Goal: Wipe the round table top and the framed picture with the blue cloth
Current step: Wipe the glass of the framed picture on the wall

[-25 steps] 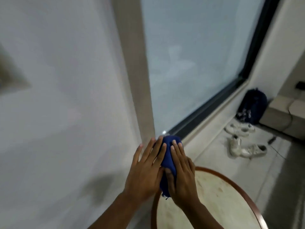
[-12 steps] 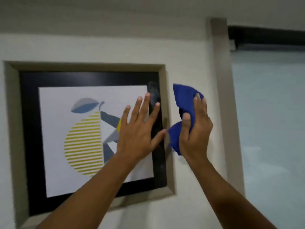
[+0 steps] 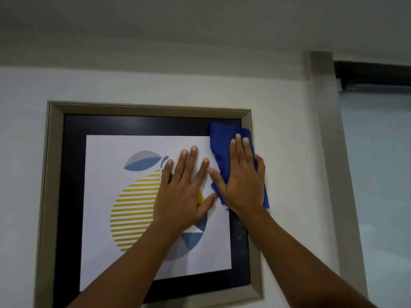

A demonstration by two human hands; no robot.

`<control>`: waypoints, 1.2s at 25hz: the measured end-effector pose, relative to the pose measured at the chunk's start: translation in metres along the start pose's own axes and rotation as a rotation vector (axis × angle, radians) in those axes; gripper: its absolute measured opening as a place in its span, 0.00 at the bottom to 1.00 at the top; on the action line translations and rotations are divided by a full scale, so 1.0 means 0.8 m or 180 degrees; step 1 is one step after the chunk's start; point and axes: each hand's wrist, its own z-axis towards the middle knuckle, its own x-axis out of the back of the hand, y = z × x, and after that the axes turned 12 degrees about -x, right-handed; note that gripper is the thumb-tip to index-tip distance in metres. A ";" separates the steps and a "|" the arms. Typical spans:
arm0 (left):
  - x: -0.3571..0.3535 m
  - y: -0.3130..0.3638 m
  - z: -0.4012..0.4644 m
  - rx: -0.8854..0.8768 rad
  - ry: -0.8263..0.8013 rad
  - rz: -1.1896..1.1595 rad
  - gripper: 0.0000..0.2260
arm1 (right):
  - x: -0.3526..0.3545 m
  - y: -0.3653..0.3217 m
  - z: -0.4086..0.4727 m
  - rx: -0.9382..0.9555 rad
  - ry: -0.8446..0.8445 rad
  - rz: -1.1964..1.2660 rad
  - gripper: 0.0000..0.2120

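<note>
picture: framed picture (image 3: 73, 196) hangs on a pale wall (image 3: 155, 85), fills left and centre of view; beige outer frame, black border inside, white print in the middle
print: yellow striped round shape on the left, grey-blue leaf shape above it, grey and blue wedges lower right, partly hidden by the left forearm
cloth: blue cloth (image 3: 224, 143) pressed flat on the picture's upper right corner; covers part of the black border and the right edge of the white print; its right edge overlaps the beige frame there; top edge pokes out above the fingers, lower end shows below the palm on the right
right hand: right hand (image 3: 242, 181) lies palm-flat on the cloth, fingers spread and pointing up, thumb out to the left; pressing, not gripping
left hand: left hand (image 3: 182, 194) flat on the glass, bare, fingers splayed, resting on the middle of the print; holds nothing
hands relation: side by side, left thumb just beside the right thumb; touching or not, cannot tell
arms: both forearms come up from the bottom edge, bare
window: frosted pane (image 3: 378, 174) far right, dark rail (image 3: 373, 74) on top, beige upright strip (image 3: 327, 152) between it and the picture
table: not in view
</note>
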 end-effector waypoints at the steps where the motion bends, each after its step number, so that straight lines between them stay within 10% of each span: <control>1: 0.002 0.001 0.000 0.0001 -0.0031 -0.0029 0.37 | -0.001 0.004 -0.015 -0.0016 -0.0002 0.0003 0.44; 9: 0.005 0.008 -0.058 0.0062 -0.0157 -0.0123 0.37 | -0.005 0.043 -0.151 0.0083 -0.0387 -0.0071 0.47; 19: 0.006 0.010 -0.062 0.0071 -0.0103 -0.0125 0.37 | 0.024 -0.005 0.047 0.0192 -0.0250 -0.0229 0.45; 30: 0.001 0.016 -0.096 -0.0086 -0.0089 -0.0135 0.35 | -0.001 0.051 -0.171 0.0111 -0.0668 -0.0227 0.49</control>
